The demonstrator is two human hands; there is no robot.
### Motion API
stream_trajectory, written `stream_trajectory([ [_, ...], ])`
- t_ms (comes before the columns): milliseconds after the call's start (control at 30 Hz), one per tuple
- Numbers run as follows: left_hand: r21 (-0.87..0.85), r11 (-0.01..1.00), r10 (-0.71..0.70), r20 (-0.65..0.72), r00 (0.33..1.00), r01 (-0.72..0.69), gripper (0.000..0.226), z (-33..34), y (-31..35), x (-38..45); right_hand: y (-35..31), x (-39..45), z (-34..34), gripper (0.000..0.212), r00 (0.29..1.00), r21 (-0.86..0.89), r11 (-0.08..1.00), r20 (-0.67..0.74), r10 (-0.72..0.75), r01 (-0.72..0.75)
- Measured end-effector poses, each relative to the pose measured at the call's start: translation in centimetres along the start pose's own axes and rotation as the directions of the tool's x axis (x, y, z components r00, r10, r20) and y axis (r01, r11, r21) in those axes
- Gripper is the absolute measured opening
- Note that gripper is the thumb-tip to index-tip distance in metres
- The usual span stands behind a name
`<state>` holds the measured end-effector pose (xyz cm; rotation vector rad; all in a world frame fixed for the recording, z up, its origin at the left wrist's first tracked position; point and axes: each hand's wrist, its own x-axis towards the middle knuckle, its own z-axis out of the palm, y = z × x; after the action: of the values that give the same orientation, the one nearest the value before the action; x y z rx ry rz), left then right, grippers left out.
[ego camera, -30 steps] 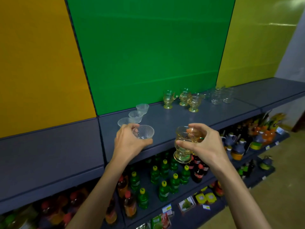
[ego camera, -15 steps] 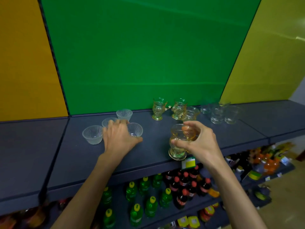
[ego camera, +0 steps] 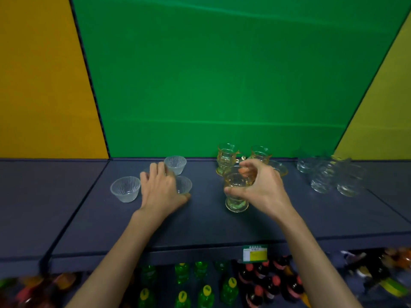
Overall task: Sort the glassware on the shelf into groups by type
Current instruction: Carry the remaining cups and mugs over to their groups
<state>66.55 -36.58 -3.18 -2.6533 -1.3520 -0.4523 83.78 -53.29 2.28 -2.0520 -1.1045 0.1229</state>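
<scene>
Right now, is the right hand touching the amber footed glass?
Touching. The head view shows the right hand with thumb and fingers curled round the amber footed glass near its rim.

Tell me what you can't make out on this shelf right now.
- Head view: the left hand covers part of the small clear bowls, hiding its grip.
- The right hand hides part of the amber footed cups behind the one it grips.
- The clear glasses at right are blurred; count unclear.
</scene>
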Motion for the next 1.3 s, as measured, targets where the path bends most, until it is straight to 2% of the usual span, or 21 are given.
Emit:
stream_trajectory([
  [133,0.022,1.0,0.007,0.036,0.999,-0.008,0.079,-0.9,-0.1,0.2,-0.1,2.8,0.0,0.077,0.997,-0.124,0.99,0.037,-0.066,0.07],
  [200,-0.019,0.998,0.054,0.006,0.999,-0.054,0.086,-2.0,0.0,0.2,0.0,4.3,0.4,0.079,0.993,-0.207,0.971,0.031,-0.115,0.119],
  [333,-0.132,0.975,0.167,-0.078,0.983,-0.176,0.08,-3.5,1.3,0.2,0.3,6.6,1.2,0.083,0.981,-0.397,0.897,0.085,-0.174,0.193],
  [533,-0.117,0.979,0.17,0.036,0.985,-0.165,0.078,-3.1,2.7,0.6,0.4,8.0,1.7,0.081,0.97,-0.52,0.819,0.135,-0.204,0.244],
  [667,-0.084,0.985,0.155,0.038,0.987,-0.151,0.073,-3.0,2.9,0.9,0.8,8.6,1.9,0.078,0.97,-0.545,0.803,0.141,-0.197,0.243],
  [867,-0.079,0.987,0.143,0.014,0.99,-0.142,0.085,-3.4,3.0,1.6,1.8,9.1,2.7,0.081,0.965,-0.56,0.786,0.174,-0.197,0.261],
  [1200,-0.082,0.989,0.123,0.027,0.992,-0.12,0.075,-3.4,3.3,2.0,2.0,9.6,2.3,0.091,0.948,-0.551,0.78,0.267,-0.172,0.296],
  [1300,-0.076,0.992,0.1,0.019,0.995,-0.099,0.07,-3.7,3.5,1.9,1.8,9.2,2.0,0.081,0.938,-0.498,0.799,0.252,-0.238,0.337],
])
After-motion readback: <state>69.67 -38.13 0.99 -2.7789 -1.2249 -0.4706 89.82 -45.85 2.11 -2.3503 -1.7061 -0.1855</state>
